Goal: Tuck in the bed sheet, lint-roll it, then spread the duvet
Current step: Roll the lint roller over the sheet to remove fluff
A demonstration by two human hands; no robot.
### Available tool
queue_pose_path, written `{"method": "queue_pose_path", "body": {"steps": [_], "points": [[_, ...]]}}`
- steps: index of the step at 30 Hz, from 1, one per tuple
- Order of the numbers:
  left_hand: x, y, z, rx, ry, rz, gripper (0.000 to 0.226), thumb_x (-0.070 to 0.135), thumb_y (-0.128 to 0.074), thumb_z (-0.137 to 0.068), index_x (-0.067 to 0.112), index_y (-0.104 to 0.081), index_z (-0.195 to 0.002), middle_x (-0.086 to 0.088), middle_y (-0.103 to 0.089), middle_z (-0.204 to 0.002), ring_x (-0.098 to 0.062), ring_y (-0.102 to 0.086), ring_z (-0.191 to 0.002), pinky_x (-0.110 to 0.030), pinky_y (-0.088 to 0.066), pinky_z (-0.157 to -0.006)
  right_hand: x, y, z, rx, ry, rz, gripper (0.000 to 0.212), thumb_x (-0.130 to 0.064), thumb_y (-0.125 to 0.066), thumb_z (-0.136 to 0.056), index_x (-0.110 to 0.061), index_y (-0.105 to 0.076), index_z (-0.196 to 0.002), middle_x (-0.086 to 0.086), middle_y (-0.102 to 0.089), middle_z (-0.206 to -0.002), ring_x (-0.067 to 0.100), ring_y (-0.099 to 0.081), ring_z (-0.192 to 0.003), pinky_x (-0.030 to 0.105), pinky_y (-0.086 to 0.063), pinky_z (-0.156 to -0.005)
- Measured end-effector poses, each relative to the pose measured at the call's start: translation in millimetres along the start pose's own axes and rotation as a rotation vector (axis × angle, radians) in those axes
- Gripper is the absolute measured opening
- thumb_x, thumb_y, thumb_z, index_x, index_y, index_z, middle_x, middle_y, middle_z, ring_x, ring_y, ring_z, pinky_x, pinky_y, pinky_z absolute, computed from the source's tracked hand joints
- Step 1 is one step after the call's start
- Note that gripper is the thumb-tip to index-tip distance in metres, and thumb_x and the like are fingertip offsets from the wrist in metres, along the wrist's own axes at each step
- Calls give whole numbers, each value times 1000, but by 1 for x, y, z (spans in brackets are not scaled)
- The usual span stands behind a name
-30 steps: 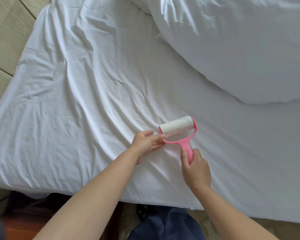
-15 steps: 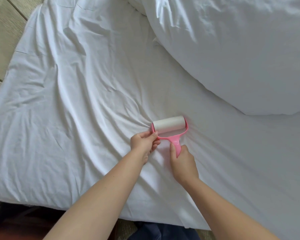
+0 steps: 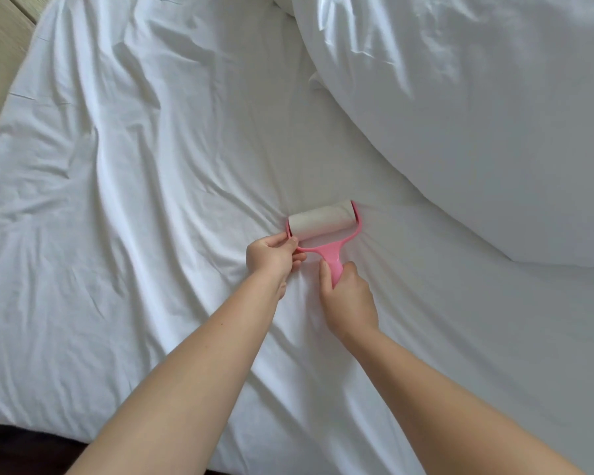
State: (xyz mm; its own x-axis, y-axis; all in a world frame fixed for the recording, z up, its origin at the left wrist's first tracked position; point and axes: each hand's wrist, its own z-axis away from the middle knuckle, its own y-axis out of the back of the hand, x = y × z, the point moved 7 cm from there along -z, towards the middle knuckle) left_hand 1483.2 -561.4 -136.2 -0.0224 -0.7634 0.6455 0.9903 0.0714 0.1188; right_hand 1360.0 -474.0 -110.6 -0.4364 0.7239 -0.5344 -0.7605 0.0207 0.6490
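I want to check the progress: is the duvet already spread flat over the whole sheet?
No, the duvet lies bunched at the upper right, and the wrinkled sheet is bare.

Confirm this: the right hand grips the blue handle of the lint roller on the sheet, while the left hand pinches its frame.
Not blue. The head view shows the right hand gripping a pink handle of the lint roller on the sheet; the left hand does pinch its frame.

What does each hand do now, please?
Left hand: pinches the left end of the lint roller frame.
Right hand: grips the roller's pink handle.
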Motion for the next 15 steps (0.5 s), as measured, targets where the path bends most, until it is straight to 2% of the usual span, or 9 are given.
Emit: {"method": "queue_pose_path", "body": {"steps": [5,8,13,15], "points": [[7,-2,-10,-5,-13,-4,28,9,-64,-91,6,-64,-119,-5,-67,-75,-8,-60,-51,-17,-48,-49,-9,2,-11,1,18,13,43,-46,-34,-99,-5,-48,-101,15,-62,-96,35,-60,-88,35,-39,-63],[8,-3,-6,-31,-23,7,28,10,-62,-92,5,-63,-120,-6,-66,-76,-8,-60,-48,-17,-49,-49,-9,3,-10,10,20,6,44,-46,-35,-99,-5,-49,-101,15,-62,-95,35,-60,-88,35,-40,-64],[13,-14,26,-284,-13,110,20,16,-44,-102,14,-57,-116,-9,-66,-71,-11,-65,-53,-18,-52,-52,-10,16,2,63,38,-48,44,-49,-37,-98,-8,-52,-96,6,-57,-85,28,-56,-79,33,-38,-61],[13,-11,40,-294,-59,137,21,16,-42,-103,16,-58,-116,-6,-64,-66,-11,-63,-53,-18,-51,-53,-7,19,14,90,46,-103,44,-50,-38,-97,-9,-52,-91,4,-58,-82,26,-55,-75,34,-41,-61]]}}
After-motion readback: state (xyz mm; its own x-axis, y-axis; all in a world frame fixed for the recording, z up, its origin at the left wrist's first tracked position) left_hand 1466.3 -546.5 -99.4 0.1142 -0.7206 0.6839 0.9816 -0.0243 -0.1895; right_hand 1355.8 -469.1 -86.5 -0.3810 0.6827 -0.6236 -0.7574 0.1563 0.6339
